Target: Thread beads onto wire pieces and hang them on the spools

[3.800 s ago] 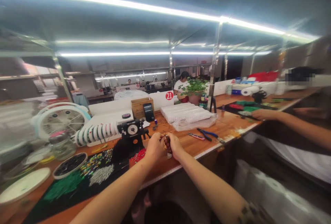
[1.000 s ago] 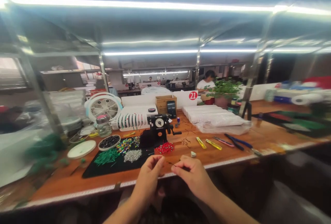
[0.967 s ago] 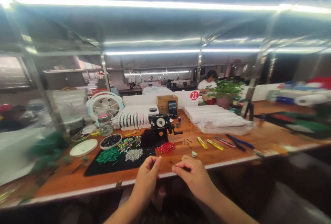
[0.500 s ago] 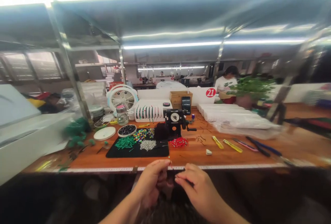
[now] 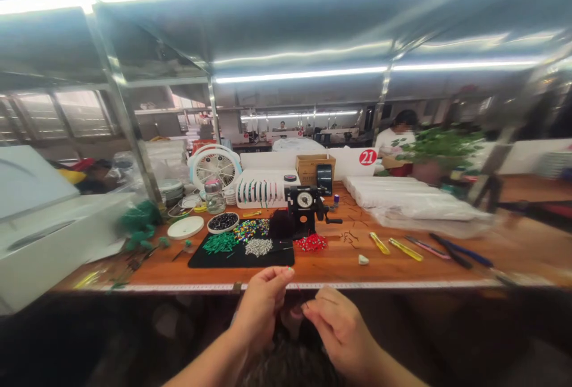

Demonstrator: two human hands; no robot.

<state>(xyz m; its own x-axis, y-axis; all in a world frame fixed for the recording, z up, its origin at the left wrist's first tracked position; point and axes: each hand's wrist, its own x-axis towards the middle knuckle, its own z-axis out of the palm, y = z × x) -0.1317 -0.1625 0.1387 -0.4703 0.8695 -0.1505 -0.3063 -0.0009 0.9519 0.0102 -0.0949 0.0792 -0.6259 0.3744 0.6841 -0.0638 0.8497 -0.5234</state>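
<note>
My left hand point(image 5: 263, 300) is closed in a pinch at the table's front edge, with a tiny green bead point(image 5: 290, 269) at its fingertips. To its right, my right hand point(image 5: 335, 321) pinches something thin and dark, too small to name. A bit of red shows between the two hands, which are apart. Beyond them, a black mat point(image 5: 241, 260) bears green pieces point(image 5: 220, 242), silvery beads point(image 5: 258, 247) and multicoloured beads point(image 5: 245, 229). Red pieces point(image 5: 311, 242) lie beside the mat, in front of a black hand-cranked device point(image 5: 305, 199).
Yellow-handled tools point(image 5: 405, 249), pliers point(image 5: 451, 251) and a small white lump point(image 5: 363, 260) lie on the right. At the left are a white lid point(image 5: 185, 228), a bowl of black beads point(image 5: 223, 222) and a fan point(image 5: 215, 167). A person point(image 5: 395, 136) sits farther back.
My left hand has risen slightly, and the green bead now shows at its fingertips. My right hand stays closed at nearly the same place. The whole view has shifted a little.
</note>
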